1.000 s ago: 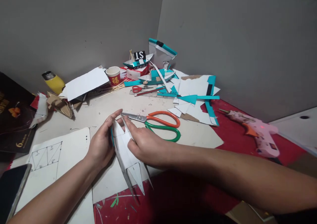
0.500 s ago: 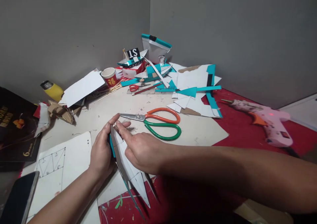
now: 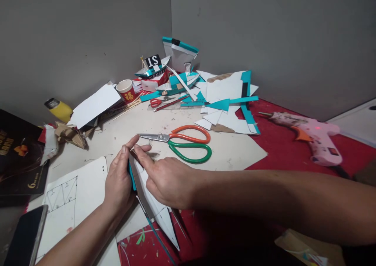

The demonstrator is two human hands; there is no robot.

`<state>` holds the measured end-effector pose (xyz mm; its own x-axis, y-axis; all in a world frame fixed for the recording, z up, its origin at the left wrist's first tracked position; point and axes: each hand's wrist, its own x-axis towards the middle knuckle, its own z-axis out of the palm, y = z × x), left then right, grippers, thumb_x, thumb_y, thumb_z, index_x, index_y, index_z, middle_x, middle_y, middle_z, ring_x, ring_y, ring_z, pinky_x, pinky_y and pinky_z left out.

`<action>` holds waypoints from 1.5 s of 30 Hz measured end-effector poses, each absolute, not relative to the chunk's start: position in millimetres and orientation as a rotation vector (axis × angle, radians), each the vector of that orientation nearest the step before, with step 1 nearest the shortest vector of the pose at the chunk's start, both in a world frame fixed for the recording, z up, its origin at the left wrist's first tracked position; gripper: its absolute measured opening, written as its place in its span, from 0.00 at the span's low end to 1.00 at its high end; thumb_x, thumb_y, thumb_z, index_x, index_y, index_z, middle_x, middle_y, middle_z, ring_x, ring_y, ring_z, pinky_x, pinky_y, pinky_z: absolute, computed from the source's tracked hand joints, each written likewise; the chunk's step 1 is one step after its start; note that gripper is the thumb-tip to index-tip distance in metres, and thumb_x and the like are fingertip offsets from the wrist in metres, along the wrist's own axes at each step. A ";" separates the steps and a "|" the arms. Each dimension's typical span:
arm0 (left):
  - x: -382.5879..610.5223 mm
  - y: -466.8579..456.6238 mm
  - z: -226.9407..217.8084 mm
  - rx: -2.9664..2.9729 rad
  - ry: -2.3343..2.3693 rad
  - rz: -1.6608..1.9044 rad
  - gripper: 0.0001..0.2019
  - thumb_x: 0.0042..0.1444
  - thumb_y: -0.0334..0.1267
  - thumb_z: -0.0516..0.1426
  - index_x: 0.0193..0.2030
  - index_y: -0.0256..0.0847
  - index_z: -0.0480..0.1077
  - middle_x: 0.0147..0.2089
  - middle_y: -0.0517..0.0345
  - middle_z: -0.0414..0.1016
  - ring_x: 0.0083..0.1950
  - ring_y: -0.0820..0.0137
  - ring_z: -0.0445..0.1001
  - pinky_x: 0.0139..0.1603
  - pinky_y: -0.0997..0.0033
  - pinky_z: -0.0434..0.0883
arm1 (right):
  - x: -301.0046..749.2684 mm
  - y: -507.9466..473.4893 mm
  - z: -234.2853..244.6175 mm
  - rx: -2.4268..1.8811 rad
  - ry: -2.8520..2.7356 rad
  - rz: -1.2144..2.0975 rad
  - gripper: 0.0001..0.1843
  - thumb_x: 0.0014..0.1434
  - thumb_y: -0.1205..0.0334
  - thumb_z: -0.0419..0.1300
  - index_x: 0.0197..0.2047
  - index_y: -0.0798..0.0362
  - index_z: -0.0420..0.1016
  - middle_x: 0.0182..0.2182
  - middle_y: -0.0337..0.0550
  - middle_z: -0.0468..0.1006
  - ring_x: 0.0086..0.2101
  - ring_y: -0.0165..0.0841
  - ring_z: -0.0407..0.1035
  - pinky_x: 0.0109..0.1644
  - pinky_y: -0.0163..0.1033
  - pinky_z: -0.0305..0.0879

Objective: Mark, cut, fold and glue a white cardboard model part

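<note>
A folded cardboard boat hull (image 3: pixel 160 215), white inside and turquoise outside, points its far tip away from me. My left hand (image 3: pixel 119 180) is closed along the hull's left side, fingers near the far tip. From the right, my right hand (image 3: pixel 169 180) pinches the edges at that same tip, its index finger pressing against my left fingertips. The near end of the hull hangs over the red tabletop, its sides spread apart. Just beyond my fingers lie scissors (image 3: pixel 167 138) with one orange and one green handle.
A pink glue gun (image 3: pixel 317 134) lies on the red cloth (image 3: pixel 249 105) at right. Small finished boats (image 3: pixel 179 84), cardboard scraps (image 3: pixel 225 89) and a paper cup (image 3: pixel 125 89) stand at the back. At left are a sketched sheet (image 3: pixel 88 180), a phone (image 3: pixel 26 234) and a yellow cutter (image 3: pixel 58 108).
The whole view has shifted slightly, so background things sit a little further left. Both hands keep the same grip at the hull's far tip.
</note>
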<state>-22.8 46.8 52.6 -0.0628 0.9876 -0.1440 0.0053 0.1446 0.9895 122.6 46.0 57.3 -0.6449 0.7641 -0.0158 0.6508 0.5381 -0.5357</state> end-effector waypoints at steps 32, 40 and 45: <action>-29.3 48.0 68.5 1.113 1.102 1.351 0.15 0.66 0.46 0.52 0.49 0.43 0.76 0.32 0.62 0.73 0.35 0.75 0.74 0.40 0.79 0.73 | 103.1 54.6 51.7 -1.140 -1.864 1.066 0.06 0.55 0.66 0.56 0.32 0.56 0.74 0.23 0.36 0.71 0.24 0.27 0.62 0.27 0.33 0.53; -22.5 42.6 66.2 1.127 1.177 1.355 0.16 0.65 0.48 0.53 0.49 0.43 0.76 0.32 0.61 0.74 0.35 0.74 0.74 0.38 0.79 0.72 | 105.1 52.7 52.3 -1.156 -1.954 1.034 0.07 0.58 0.67 0.56 0.35 0.58 0.75 0.24 0.39 0.74 0.24 0.28 0.63 0.28 0.33 0.53; -20.0 41.3 67.1 1.126 1.243 1.364 0.16 0.66 0.47 0.52 0.50 0.42 0.76 0.31 0.61 0.73 0.32 0.75 0.72 0.35 0.81 0.71 | 102.9 50.8 51.8 -1.178 -2.004 0.954 0.04 0.58 0.67 0.57 0.32 0.56 0.72 0.20 0.35 0.69 0.21 0.27 0.61 0.27 0.33 0.51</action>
<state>-20.0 41.3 67.1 -0.1348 0.9903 0.0344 -0.0574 -0.0425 0.9974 102.9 50.8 51.8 -0.4112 0.8995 0.1475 0.4528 0.3420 -0.8234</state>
